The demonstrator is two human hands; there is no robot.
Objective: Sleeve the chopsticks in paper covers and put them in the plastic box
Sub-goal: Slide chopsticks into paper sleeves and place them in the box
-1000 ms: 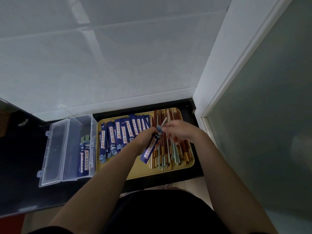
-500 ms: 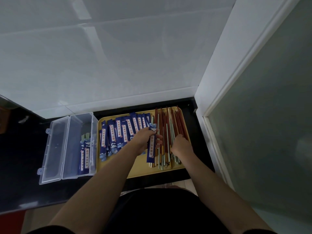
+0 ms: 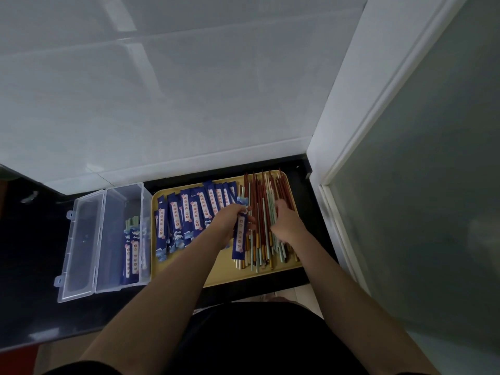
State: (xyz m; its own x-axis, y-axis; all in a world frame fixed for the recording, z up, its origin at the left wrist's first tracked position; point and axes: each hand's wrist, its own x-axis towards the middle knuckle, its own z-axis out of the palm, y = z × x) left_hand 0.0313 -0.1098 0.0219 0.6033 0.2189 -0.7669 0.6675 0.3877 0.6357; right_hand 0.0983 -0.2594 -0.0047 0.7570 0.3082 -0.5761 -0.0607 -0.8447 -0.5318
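A yellow tray point(image 3: 216, 274) holds a fan of blue paper covers point(image 3: 189, 212) on its left and a pile of red, green and cream chopsticks point(image 3: 263, 201) on its right. My left hand point(image 3: 230, 220) grips one blue paper cover point(image 3: 240, 239) over the tray's middle. Just right of it, my right hand point(image 3: 285, 221) rests on the chopstick pile, fingers down among the sticks; I cannot tell whether it grips one. Left of the tray stands the clear plastic box point(image 3: 119, 285), its lid open, with sleeved chopsticks point(image 3: 134, 250) inside.
The tray and box sit on a dark counter point(image 3: 32, 253). A white tiled wall point(image 3: 162, 104) rises behind it. A white door frame point(image 3: 349, 131) and a frosted glass panel point(image 3: 433, 185) close off the right side.
One second ago both hands met above the tray at the cover's mouth. My right hand has since dropped onto the chopstick pile, and my left hand has turned the cover upright.
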